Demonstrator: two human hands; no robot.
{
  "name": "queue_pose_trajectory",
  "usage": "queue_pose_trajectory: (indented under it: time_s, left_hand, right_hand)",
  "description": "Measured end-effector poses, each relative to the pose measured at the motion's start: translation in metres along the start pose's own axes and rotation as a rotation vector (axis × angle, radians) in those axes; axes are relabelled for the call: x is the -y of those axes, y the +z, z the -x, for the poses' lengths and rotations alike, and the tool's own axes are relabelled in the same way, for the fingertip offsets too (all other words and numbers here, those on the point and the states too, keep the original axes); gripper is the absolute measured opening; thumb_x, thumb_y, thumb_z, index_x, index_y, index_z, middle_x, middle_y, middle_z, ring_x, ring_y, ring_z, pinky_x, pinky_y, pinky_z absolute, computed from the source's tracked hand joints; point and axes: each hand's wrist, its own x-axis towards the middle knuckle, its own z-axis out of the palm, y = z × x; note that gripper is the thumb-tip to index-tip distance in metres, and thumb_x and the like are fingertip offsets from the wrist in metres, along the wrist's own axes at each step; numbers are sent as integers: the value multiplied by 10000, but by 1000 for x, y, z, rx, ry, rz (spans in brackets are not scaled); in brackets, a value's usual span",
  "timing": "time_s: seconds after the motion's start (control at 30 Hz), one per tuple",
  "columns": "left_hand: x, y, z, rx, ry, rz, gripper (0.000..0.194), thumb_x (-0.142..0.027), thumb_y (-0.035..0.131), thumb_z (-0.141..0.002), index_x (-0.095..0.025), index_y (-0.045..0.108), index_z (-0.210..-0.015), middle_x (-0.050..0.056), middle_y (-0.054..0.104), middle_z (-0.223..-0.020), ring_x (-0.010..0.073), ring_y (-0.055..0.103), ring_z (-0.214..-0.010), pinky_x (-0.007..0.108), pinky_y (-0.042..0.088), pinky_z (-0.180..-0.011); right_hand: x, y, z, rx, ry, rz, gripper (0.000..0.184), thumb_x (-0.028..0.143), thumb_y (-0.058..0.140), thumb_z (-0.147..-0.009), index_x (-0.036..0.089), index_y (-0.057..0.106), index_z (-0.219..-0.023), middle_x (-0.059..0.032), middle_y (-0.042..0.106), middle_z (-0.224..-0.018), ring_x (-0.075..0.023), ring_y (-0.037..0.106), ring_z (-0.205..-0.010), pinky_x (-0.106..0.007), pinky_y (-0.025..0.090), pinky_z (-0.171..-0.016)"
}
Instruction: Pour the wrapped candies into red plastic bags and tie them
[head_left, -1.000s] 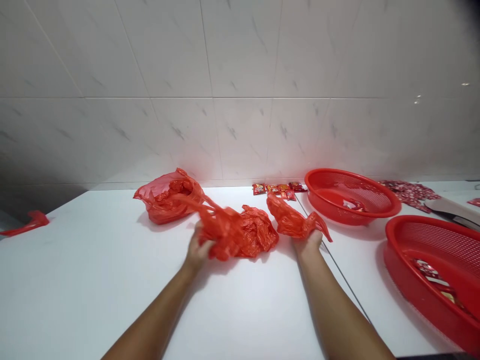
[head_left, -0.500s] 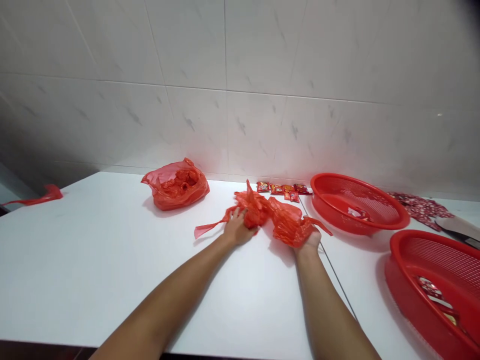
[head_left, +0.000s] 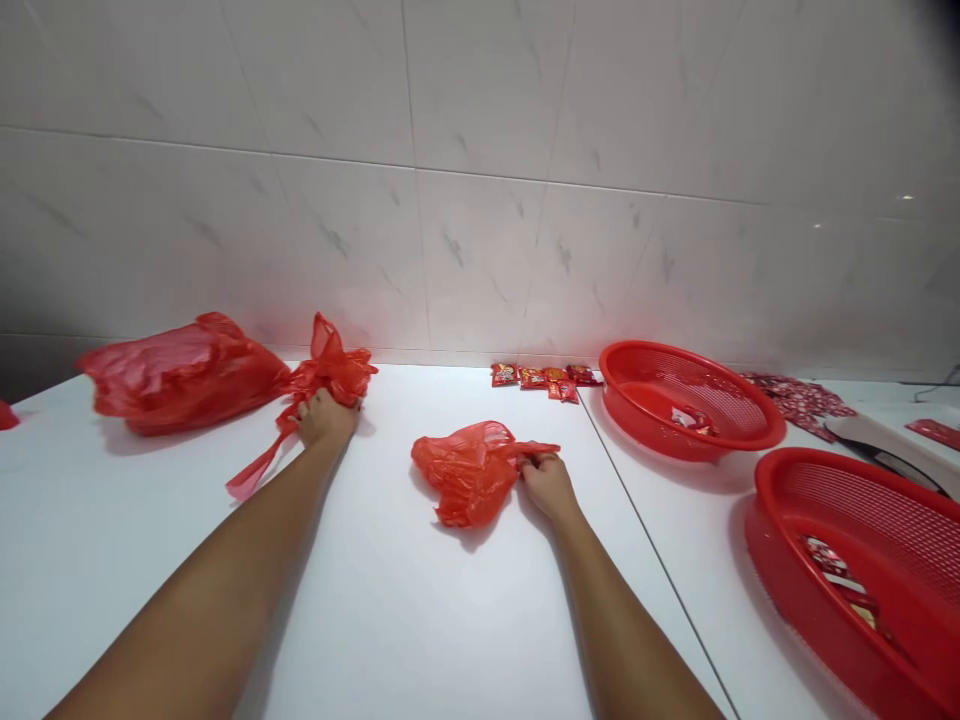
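My left hand (head_left: pixel 327 418) is closed around a crumpled red plastic bag (head_left: pixel 330 372) at the left of the white table, right beside a fuller red plastic bag (head_left: pixel 180 372) lying there. A loose handle of the held bag trails toward me. My right hand (head_left: pixel 547 482) pinches the edge of another red plastic bag (head_left: pixel 469 470) that rests on the table near the middle.
Two red mesh baskets stand on the right, one at the back (head_left: pixel 690 405) and one nearer (head_left: pixel 862 560), each holding a few wrapped sweets. A row of small red packets (head_left: pixel 544 376) lies against the tiled wall. More red wrappers (head_left: pixel 799 396) lie at the back right.
My left hand has carried its bag leftward to the full bag. My right hand has pulled the other bag toward the middle of the table and now grips its edge.
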Motion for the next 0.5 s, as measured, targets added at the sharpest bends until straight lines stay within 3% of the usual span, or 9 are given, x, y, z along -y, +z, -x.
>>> queue_pose_trajectory:
  time_s: [0.1,0.17,0.23,0.3,0.33,0.4,0.5]
  left_hand:
    - [-2,0,-3,-96,-93,-80,874,-455,772,-859,53,334,-1419,393,379,-1572,462,325,-1508,663,436,-1090]
    - [-4,0,-1,-139,-119,-129,1029,-507,807,-817,16,267,-1520,362,324,-1629,485,188,-1568,743,274,-1175]
    - [-5,0,4,-147,-122,-187,1121,-565,785,-815,-25,194,-1600,322,303,-1663,462,104,-1606,741,111,-1241]
    - [-4,1,10,-121,-100,-263,1156,-633,707,-849,-46,114,-1650,294,251,-1699,431,83,-1623,696,57,-1275]
    - [-4,3,14,-97,-81,-311,1162,-656,665,-864,-46,81,-1663,286,203,-1719,426,69,-1627,678,59,-1283]
    - [-4,6,22,-37,-33,-406,1129,-651,599,-899,-36,56,-1675,278,95,-1747,427,23,-1632,663,52,-1287]
    - [-6,8,34,33,-45,-483,1038,-587,527,-952,-4,68,-1677,290,21,-1751,435,-10,-1631,669,29,-1279]
  right_hand:
    - [7,3,0,6,17,-19,152,277,599,-747,216,733,-787,1,735,-755,-197,636,-697,-299,503,-655]
    - [14,5,0,-25,22,-63,200,277,585,-748,200,729,-864,-29,749,-804,-198,644,-692,-294,496,-618]
    - [22,5,0,-81,42,-138,252,295,588,-764,194,699,-966,-51,762,-860,-174,610,-601,-278,458,-531]
    - [32,3,2,-171,28,-249,266,298,604,-791,214,656,-1038,-60,777,-982,-140,579,-553,-262,450,-502]
    - [38,1,4,-212,-13,-297,251,291,621,-805,228,644,-1047,-66,774,-1074,-141,613,-601,-269,494,-543]
    - [49,-2,10,-253,-169,-314,213,270,678,-820,249,651,-1030,-75,733,-1258,-194,713,-880,-359,600,-778]
    - [61,-2,21,-156,-429,-166,146,273,742,-843,263,705,-984,-84,686,-1368,-301,606,-1328,-555,475,-1142]
